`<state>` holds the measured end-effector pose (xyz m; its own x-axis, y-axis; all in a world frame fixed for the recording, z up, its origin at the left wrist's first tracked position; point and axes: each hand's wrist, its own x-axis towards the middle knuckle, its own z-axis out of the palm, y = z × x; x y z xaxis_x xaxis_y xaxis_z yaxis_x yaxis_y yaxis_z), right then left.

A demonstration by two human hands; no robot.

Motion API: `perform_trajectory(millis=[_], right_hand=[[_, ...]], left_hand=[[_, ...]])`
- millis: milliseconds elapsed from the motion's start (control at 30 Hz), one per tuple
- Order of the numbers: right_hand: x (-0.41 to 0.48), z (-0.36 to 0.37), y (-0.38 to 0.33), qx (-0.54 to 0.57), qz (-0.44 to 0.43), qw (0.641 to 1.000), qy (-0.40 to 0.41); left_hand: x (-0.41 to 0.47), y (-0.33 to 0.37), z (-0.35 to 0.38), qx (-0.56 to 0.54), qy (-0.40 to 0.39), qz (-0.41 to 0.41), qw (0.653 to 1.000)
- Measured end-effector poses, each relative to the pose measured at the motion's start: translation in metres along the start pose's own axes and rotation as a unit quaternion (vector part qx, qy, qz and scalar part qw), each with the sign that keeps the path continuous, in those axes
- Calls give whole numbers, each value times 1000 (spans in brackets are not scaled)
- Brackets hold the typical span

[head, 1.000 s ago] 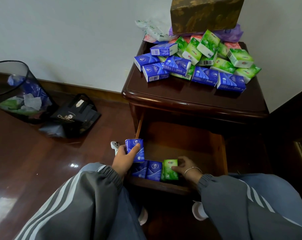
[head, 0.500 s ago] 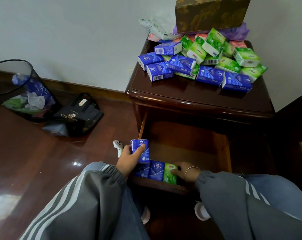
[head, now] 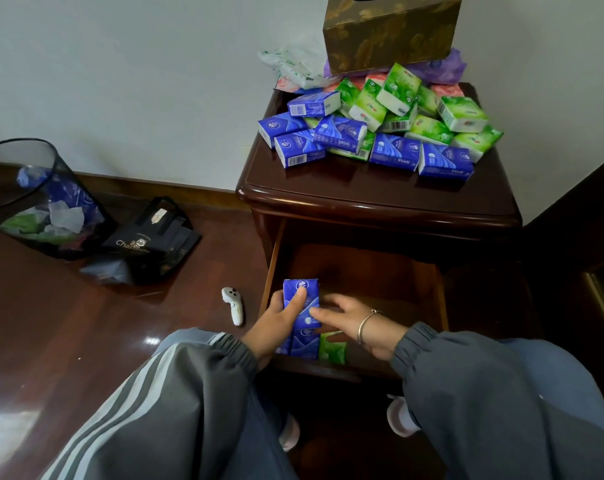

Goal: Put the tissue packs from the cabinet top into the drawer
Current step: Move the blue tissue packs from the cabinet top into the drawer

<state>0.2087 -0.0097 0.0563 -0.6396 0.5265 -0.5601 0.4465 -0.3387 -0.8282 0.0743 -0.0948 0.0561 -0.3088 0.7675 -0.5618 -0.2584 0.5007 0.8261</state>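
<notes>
Beside cabinet (head: 380, 199), glossy, seemingly wooden floor (head: 68, 341)

Person at open drawer (head: 440, 299): left hand (head: 271, 325) grips blue pack (head: 302, 296) upright above stowed packs (head: 332, 348), right hand (head: 351, 322) spread, fingertip touching it; heap (head: 380, 133) on cabinet (head: 363, 202) top.

Dark polished cabinet top (head: 380, 202), its back half heaped with blue and green tissue packs (head: 380, 136), a brown patterned tissue box (head: 390, 32) at the rear. Below it, the open drawer (head: 370, 271) holds blue packs (head: 304, 344) and a green pack (head: 332, 348) at its near edge. On the glossy wooden floor (head: 68, 323) to the left: black mesh bin (head: 34, 202), black bag (head: 148, 244), white controller (head: 233, 306)
</notes>
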Motion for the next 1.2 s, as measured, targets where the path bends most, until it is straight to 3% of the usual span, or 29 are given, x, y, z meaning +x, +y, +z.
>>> perform_trajectory(millis=[200, 267, 333, 400, 467, 500, 600, 733, 867, 1033, 1200], right_hand=[[-23, -35, 9, 105, 44, 993, 24], [-29, -46, 14, 121, 60, 990, 30], [-33, -59, 17, 118, 81, 988, 50], [-34, -75, 22, 108, 102, 985, 92], [-31, -91, 30, 93, 135, 976, 146], [-29, -95, 34, 77, 154, 970, 172], [-23, -96, 56, -23, 219, 953, 207], [-18, -75, 76, -147, 229, 953, 131], [-8, -62, 71, -292, 267, 913, 101], [2, -64, 76, -213, 187, 948, 147], [3, -56, 84, -125, 214, 966, 75]], left_hand=[[-4, 1, 24, 6, -147, -51, 988], [-3, 0, 24, 40, -162, -57, 984], [2, 0, 19, 128, -94, -7, 987], [15, -5, 3, 269, 49, 45, 961], [23, -13, -17, 356, 159, 7, 921], [26, -18, -24, 363, 177, -26, 914], [34, -28, -28, 345, 141, -56, 926], [38, -34, -25, 358, 154, -34, 920], [39, -36, -29, 355, 153, -33, 922], [42, -39, -28, 346, 163, -30, 924], [42, -38, -27, 340, 163, -34, 926]])
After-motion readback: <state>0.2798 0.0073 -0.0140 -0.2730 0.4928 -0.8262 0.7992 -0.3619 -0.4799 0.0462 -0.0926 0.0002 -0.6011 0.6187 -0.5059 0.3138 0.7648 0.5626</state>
